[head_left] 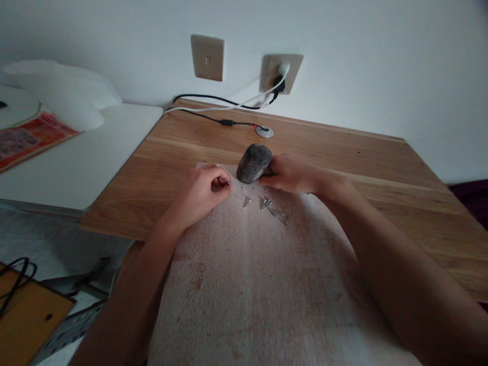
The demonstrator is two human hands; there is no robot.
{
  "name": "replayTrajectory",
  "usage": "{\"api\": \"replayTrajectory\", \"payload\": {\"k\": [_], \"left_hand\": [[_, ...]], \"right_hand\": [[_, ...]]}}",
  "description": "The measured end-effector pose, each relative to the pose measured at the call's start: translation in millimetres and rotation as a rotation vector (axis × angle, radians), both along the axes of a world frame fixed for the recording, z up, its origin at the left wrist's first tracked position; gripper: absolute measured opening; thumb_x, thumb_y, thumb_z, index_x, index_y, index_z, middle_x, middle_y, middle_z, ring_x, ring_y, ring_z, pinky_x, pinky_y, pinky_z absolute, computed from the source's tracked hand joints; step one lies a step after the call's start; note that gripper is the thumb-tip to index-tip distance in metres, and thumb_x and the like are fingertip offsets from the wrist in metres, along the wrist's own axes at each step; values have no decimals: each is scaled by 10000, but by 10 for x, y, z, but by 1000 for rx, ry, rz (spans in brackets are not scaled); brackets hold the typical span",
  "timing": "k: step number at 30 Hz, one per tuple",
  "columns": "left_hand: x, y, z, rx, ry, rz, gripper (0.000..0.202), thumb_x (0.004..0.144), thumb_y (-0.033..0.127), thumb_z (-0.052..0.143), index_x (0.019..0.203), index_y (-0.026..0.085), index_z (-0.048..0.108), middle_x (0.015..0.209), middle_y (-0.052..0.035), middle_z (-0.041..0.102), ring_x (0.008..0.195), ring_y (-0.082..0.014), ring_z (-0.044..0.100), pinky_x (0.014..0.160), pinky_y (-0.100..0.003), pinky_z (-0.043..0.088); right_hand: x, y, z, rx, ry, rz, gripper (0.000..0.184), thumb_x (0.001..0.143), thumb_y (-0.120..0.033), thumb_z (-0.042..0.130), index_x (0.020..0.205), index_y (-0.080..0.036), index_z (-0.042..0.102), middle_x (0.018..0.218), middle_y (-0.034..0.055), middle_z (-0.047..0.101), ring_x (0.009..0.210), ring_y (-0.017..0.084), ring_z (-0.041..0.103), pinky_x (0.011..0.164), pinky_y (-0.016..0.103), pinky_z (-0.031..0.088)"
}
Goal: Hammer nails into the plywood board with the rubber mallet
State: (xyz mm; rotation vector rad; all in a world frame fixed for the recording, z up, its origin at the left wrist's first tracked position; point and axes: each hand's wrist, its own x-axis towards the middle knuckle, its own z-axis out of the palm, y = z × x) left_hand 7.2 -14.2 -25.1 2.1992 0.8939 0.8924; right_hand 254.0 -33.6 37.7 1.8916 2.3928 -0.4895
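Between the thumb and fingertips of my left hand (209,185), a small nail is pinched, only its round end (229,182) showing. My right hand (292,173) is closed round the short handle of a mallet (254,162). Its thick, rounded grey head is tilted over the far end of a pale, worn wooden board (244,284). Several loose silvery nails (266,204) lie on the board between my hands and nearer to me. A few small dark dots mark the board just below the mallet head; I cannot tell whether they are holes or nail heads.
Under the board is a brown wooden desk (381,178) against the wall. Black and white cables (213,108) run along its back to a wall socket (284,71). To the left stands a white table (118,137) with an orange packet (34,137). A yellow box (30,320) sits low left.
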Motion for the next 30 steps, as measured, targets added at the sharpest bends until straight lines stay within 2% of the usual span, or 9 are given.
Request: {"api": "replayTrajectory", "payload": {"k": [3, 8, 13, 17, 21, 23, 30], "left_hand": [[7, 3, -1, -3, -10, 18, 73, 843, 127, 732, 848, 198, 718, 859, -6, 736, 793, -145, 665, 770, -292, 512], [21, 11, 20, -19, 9, 23, 98, 806, 99, 716, 805, 196, 711, 810, 4, 716, 746, -137, 642, 726, -284, 491], [36, 13, 43, -24, 35, 31, 124, 792, 104, 718, 738, 199, 659, 762, 14, 689, 713, -141, 619, 686, -292, 459], [37, -13, 72, -16, 84, 72, 133, 800, 143, 729, 737, 207, 632, 782, 4, 691, 734, -164, 624, 681, -307, 460], [28, -29, 74, -55, 93, 78, 70, 822, 186, 753, 846, 212, 693, 896, -25, 748, 840, -199, 671, 712, -314, 504], [25, -21, 60, -59, 85, 72, 105, 806, 176, 764, 886, 214, 707, 919, -28, 759, 858, -203, 682, 729, -317, 518], [21, -7, 55, -29, 112, 86, 119, 770, 160, 765, 814, 204, 664, 861, -12, 726, 835, -189, 664, 750, -324, 504]], "right_hand": [[-13, -8, 32, -11, 4, -2, 118, 893, -254, 639, 831, -157, 663, 782, 52, 649, 705, 145, 545, 658, 248, 354], [-46, -29, 96, -30, 11, -18, 202, 871, -244, 634, 708, -188, 527, 647, -12, 477, 626, 116, 442, 652, 268, 314], [-134, -105, 208, 44, 127, 60, 170, 851, -243, 600, 721, -195, 500, 622, -38, 392, 618, 103, 409, 649, 272, 287], [-197, -183, 276, 112, 184, 119, 161, 871, -272, 580, 742, -193, 526, 623, -34, 408, 594, 94, 376, 630, 264, 279], [-220, -191, 231, 64, 142, 136, 163, 896, -285, 580, 766, -189, 559, 644, -16, 470, 620, 109, 430, 644, 265, 310], [-215, -176, 201, 43, 136, 130, 155, 897, -279, 584, 776, -184, 570, 673, -8, 500, 635, 110, 450, 650, 260, 318], [-203, -156, 191, 100, 112, 92, 153, 901, -249, 577, 769, -174, 597, 651, -17, 477, 602, 94, 393, 640, 261, 293]]}}
